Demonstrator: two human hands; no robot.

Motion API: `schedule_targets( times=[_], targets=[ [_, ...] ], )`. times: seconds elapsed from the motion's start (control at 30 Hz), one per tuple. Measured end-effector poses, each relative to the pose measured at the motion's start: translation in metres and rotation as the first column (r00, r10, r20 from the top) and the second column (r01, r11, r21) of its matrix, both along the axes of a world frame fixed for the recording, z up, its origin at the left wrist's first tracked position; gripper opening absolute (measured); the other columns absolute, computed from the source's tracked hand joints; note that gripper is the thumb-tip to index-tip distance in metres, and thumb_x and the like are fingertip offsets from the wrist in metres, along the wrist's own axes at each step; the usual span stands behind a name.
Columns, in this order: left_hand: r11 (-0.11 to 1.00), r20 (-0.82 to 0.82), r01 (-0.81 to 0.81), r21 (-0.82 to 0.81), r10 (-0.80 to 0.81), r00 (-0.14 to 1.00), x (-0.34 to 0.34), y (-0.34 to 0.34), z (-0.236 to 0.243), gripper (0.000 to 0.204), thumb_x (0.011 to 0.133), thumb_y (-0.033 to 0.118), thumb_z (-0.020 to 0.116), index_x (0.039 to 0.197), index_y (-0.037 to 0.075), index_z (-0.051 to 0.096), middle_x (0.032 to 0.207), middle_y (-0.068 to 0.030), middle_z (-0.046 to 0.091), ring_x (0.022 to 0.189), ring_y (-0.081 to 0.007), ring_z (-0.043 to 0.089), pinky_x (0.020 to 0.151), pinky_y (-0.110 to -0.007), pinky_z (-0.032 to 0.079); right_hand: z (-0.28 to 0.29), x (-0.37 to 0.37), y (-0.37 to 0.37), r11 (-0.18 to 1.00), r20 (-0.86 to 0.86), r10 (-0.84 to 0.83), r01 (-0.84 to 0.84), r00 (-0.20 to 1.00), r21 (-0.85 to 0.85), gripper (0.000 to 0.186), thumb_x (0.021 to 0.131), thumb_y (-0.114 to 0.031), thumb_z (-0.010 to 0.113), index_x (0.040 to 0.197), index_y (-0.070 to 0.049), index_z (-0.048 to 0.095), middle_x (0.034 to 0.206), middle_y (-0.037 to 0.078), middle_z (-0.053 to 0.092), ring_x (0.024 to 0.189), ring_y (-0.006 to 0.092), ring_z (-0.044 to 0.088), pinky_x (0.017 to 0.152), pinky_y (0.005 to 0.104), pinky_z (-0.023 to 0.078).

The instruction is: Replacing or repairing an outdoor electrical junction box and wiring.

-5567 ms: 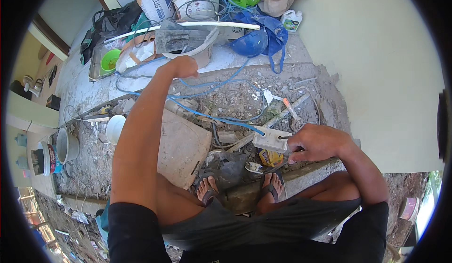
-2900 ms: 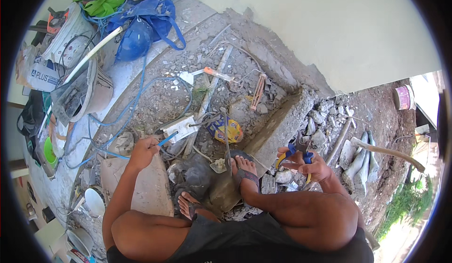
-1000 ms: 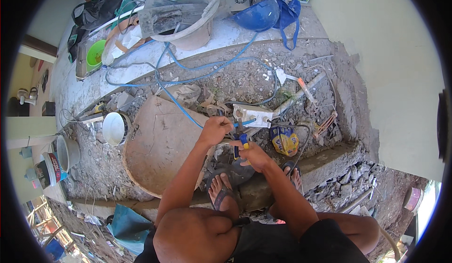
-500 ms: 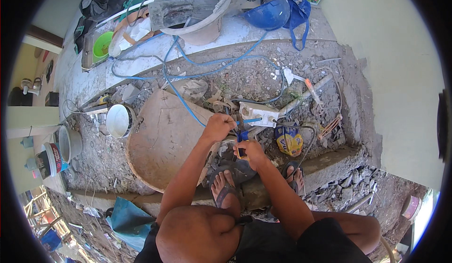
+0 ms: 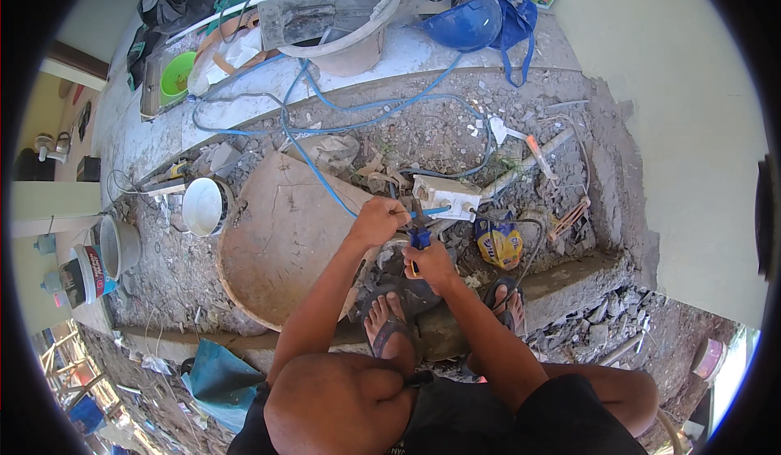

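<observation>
My left hand [image 5: 380,219] pinches a blue cable [image 5: 343,206] just left of a white junction box [image 5: 447,196]. In my right hand [image 5: 434,266] is a pair of blue-and-yellow pliers [image 5: 420,243], gripped with the jaws pointing up at the short stretch of cable beside my left hand; whether the jaws touch it is hard to tell. A black cable [image 5: 531,225] comes from the box's right end. Below the box lies a yellow-and-blue packet [image 5: 497,240]. My sandalled feet stand just below my hands.
A cracked tan board [image 5: 272,260] and a white bucket [image 5: 202,206] lie left among rubble [image 5: 366,142]. On the ledge above sit a dusty tub [image 5: 350,60], blue hard hat [image 5: 460,25] and bags. A concrete edge [image 5: 569,272] runs right, beside a pale wall [image 5: 691,129].
Since the earlier frames, my right hand took up the pliers and brought them beside my left hand at the blue cable. Over the last half second the pliers turned slightly more upright.
</observation>
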State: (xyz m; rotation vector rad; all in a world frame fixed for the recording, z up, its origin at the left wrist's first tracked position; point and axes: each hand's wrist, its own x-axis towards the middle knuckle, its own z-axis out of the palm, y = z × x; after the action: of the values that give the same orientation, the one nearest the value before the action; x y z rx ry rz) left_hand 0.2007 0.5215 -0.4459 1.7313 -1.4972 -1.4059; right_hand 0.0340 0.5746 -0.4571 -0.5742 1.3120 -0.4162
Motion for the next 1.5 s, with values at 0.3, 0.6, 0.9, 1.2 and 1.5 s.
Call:
schedule_targets(
  times=[0.3, 0.6, 0.9, 1.2, 1.5],
  targets=[
    [0.995, -0.103, 0.093, 0.026, -0.09, 0.991, 0.012, -0.011, -0.007, 0.023, 0.08, 0.022, 0.066, 0.084, -0.001, 0.069, 0.068, -0.0093, 0.064, 0.064, -0.0157, 0.058, 0.061, -0.032, 0.045, -0.015, -0.005, 0.003, 0.993, -0.139, 0.08, -0.092, 0.987, -0.076, 0.025, 0.085, -0.027, 0.067, 0.081, -0.005, 0.057, 0.062, 0.007, 0.058, 0.054, 0.0152, 0.058, 0.045, 0.0337, 0.044],
    [0.934, -0.658, 0.241, 0.265, -0.008, 0.753, 0.043, -0.013, -0.034, 0.018, 0.087, 0.02, 0.064, 0.081, 0.003, 0.066, 0.066, 0.0041, 0.053, 0.06, -0.0057, 0.041, 0.055, -0.024, 0.031, -0.005, -0.025, -0.013, 0.765, -0.537, 0.291, -0.53, 0.792, -0.367, 0.031, 0.083, -0.031, 0.066, 0.086, -0.001, 0.061, 0.084, 0.022, 0.067, 0.072, 0.0368, 0.066, 0.065, 0.0439, 0.051],
    [0.827, -0.02, 0.27, -0.493, -0.321, 0.947, 0.008, 0.03, 0.058, 0.011, 0.08, 0.011, 0.066, 0.08, 0.0, 0.063, 0.064, -0.0045, 0.056, 0.064, -0.0113, 0.052, 0.06, -0.032, 0.042, 0.011, -0.05, -0.051, 0.985, -0.182, -0.148, 0.161, 0.972, 0.059, 0.026, 0.087, -0.025, 0.063, 0.08, 0.0, 0.059, 0.064, 0.012, 0.06, 0.055, 0.0252, 0.062, 0.048, 0.0394, 0.05],
    [0.938, 0.014, -0.196, -0.287, 0.209, 0.978, 0.041, 0.059, 0.028, 0.01, 0.089, 0.01, 0.061, 0.094, 0.001, 0.06, 0.079, -0.0153, 0.063, 0.067, -0.034, 0.058, 0.067, -0.037, 0.047, 0.075, -0.099, -0.057, 0.848, 0.069, 0.436, -0.436, 0.897, 0.3, 0.036, 0.087, -0.02, 0.063, 0.114, 0.0, 0.052, 0.105, 0.015, 0.06, 0.098, 0.0286, 0.062, 0.086, 0.0498, 0.047],
    [0.835, 0.193, 0.118, -0.537, -0.015, 0.981, 0.049, 0.046, 0.015, 0.013, 0.085, -0.001, 0.058, 0.097, 0.001, 0.06, 0.084, -0.0132, 0.055, 0.077, -0.0338, 0.057, 0.067, -0.038, 0.047, 0.203, -0.293, -0.033, 0.473, -0.044, 0.874, -0.828, 0.483, 0.301, 0.029, 0.088, -0.004, 0.058, 0.117, -0.001, 0.061, 0.098, 0.013, 0.066, 0.089, 0.0223, 0.065, 0.078, 0.0359, 0.058]
  ],
)
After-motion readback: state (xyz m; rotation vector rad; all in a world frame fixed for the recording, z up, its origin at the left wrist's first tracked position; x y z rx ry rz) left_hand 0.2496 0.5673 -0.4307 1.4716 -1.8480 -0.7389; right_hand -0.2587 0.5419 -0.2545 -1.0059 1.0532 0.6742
